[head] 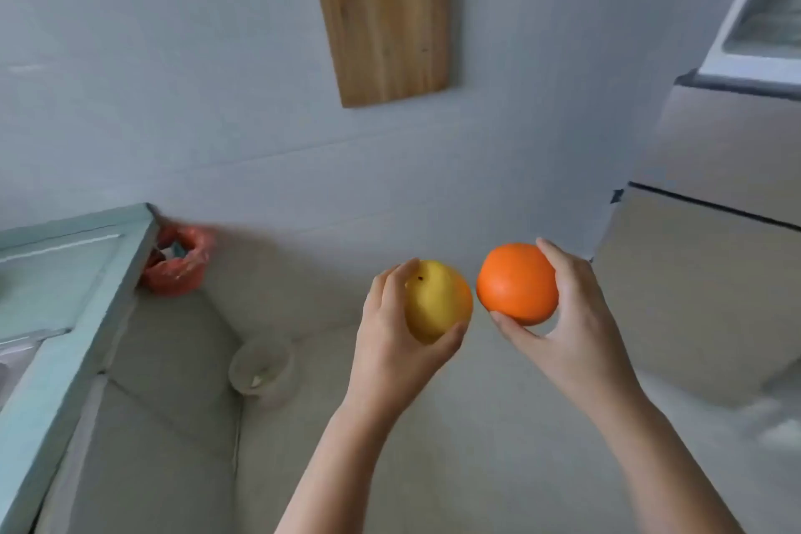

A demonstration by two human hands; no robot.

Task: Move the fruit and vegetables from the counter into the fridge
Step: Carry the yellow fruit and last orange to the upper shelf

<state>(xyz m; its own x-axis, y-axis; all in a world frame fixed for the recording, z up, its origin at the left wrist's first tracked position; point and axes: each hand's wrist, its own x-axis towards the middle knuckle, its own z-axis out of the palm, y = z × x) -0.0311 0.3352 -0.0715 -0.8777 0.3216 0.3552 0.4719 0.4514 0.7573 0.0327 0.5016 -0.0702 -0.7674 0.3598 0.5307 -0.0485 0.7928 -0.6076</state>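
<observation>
Grip, left: the yellow fruit (437, 299) is cupped by the left hand (390, 347), with fingers curled over its top and the thumb pressed underneath.
Grip, right: the orange (516, 282) is pinched between the digit tips of the right hand (572, 330), and a gap is left at the palm.
Where the fruit is: both pieces are held in the air, just apart from each other, off the counter (65, 317) and short of the fridge (715, 273).
Why held so: one fruit per hand is judged to save a trip, and they are carried at chest height, presumably so they can be lifted toward a shelf.
Fridge: its steel front is seen at the right. A pale panel at the top right may be an open door (758, 13), but this cannot be confirmed.
Cut off: the fridge interior and most of the counter top are out of frame, so any remaining produce cannot be counted.
Hard to make out: the yellow fruit's kind is uncertain, possibly a pear or a quince. The red bag (177, 260) and the pale round container (262, 366) on the floor are blurred.
Wall: a wooden board (383, 13) is hung there.
</observation>
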